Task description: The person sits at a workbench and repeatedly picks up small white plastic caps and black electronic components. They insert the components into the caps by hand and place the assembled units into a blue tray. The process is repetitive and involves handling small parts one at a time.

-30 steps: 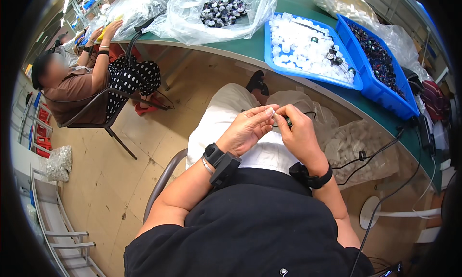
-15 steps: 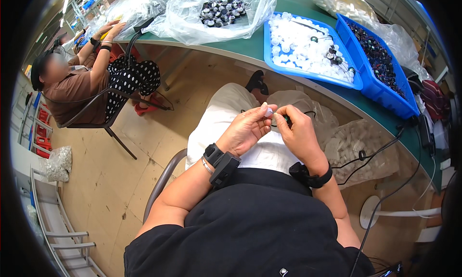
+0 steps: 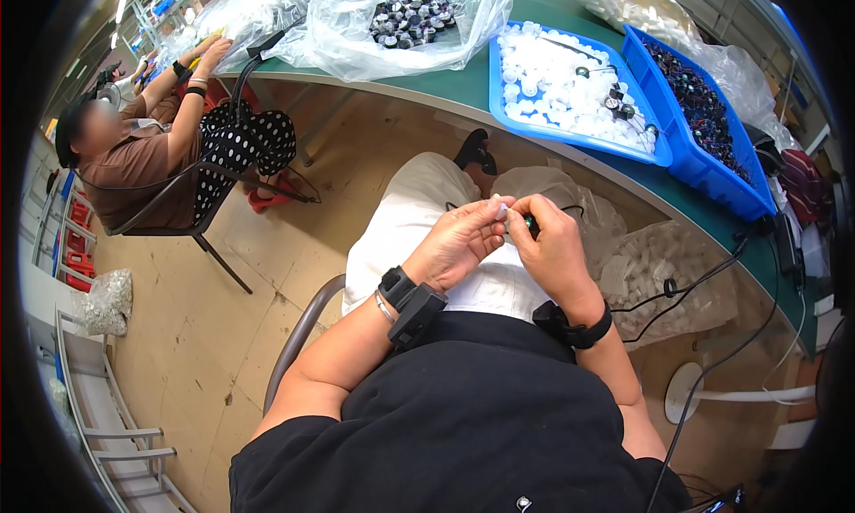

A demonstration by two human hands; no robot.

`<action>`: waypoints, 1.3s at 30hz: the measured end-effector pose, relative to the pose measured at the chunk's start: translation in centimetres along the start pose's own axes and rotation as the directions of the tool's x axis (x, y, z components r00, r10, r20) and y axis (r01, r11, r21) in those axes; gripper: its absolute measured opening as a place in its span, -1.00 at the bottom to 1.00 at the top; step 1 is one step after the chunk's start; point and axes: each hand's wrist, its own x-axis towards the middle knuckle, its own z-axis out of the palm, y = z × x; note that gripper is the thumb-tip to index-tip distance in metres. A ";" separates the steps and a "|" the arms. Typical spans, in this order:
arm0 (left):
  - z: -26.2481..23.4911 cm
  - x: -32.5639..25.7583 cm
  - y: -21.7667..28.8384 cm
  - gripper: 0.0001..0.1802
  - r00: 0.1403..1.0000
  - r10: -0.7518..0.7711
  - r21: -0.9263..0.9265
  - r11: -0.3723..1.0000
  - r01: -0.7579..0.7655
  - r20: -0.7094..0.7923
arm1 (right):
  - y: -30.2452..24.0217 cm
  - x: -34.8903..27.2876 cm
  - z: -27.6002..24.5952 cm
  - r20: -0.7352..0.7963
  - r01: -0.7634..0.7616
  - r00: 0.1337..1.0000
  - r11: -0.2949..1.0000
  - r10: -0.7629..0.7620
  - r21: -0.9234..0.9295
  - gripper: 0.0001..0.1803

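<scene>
Above my lap, my left hand [image 3: 456, 246] and my right hand [image 3: 552, 248] meet fingertip to fingertip. Thumb and forefinger of the left hand pinch a small white plastic cap [image 3: 502, 212]; fingers hide much of it. My right hand is closed round a small dark part with a green spot [image 3: 532, 223], mostly covered by the fingers. Its fingertips touch the white cap's edge. On the table ahead, a shallow blue tray [image 3: 495, 90] holds many similar white caps and a few black round pieces with wires.
A deeper blue bin [image 3: 712, 176] of small dark parts stands beside the tray. A clear plastic bag [image 3: 343, 45] bears black-and-silver round pieces. Bagged white parts [image 3: 655, 268] lie under the table edge. Cables [image 3: 690, 290] hang at right. A seated co-worker [image 3: 147, 157] works at left.
My fingertips have closed further over the white cap, so less of it shows. Both hands stay nearly in place. The co-worker's arms have shifted slightly.
</scene>
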 end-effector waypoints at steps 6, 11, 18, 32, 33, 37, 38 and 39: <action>-0.4 0.2 -0.1 -0.61 0.999 0.031 0.031 0.999 -0.031 0.009 | 1.0 0.0 0.4 0.031 -0.035 0.999 0.996 0.033 0.082 -0.94; 0.7 -0.5 0.8 -0.61 0.996 0.084 0.152 0.985 -0.082 -0.007 | 1.4 0.1 0.1 0.122 -0.189 0.979 0.942 0.161 0.276 -0.93; 0.7 -0.3 0.7 -0.63 0.988 0.154 0.405 0.904 -0.140 -0.002 | 1.6 -0.1 0.4 0.140 -0.289 0.957 0.872 0.254 0.396 -0.86; 1.8 0.3 -0.2 -0.33 0.937 0.314 0.750 0.580 -0.317 0.153 | 1.3 -0.2 -0.7 0.293 -0.453 0.890 0.752 0.350 0.478 -0.84; 1.3 0.4 -0.1 -0.35 0.933 0.315 0.761 0.560 -0.329 0.171 | 1.7 -0.1 -0.6 0.275 -0.472 0.881 0.757 0.385 0.451 -0.83; 0.7 0.2 -0.5 -0.61 0.928 0.362 0.782 0.551 -0.292 0.091 | 3.1 0.1 0.3 0.082 -0.221 0.975 0.932 0.206 0.287 -0.83; 0.8 0.2 -0.5 -0.71 0.934 0.355 0.771 0.580 -0.262 0.050 | 2.9 0.1 0.3 -0.021 -0.119 0.992 0.969 0.127 0.218 -0.85; 1.1 0.1 -0.3 -0.78 0.941 0.339 0.788 0.576 -0.219 0.014 | 3.0 0.2 0.3 -0.074 -0.066 0.994 0.980 0.082 0.189 -0.89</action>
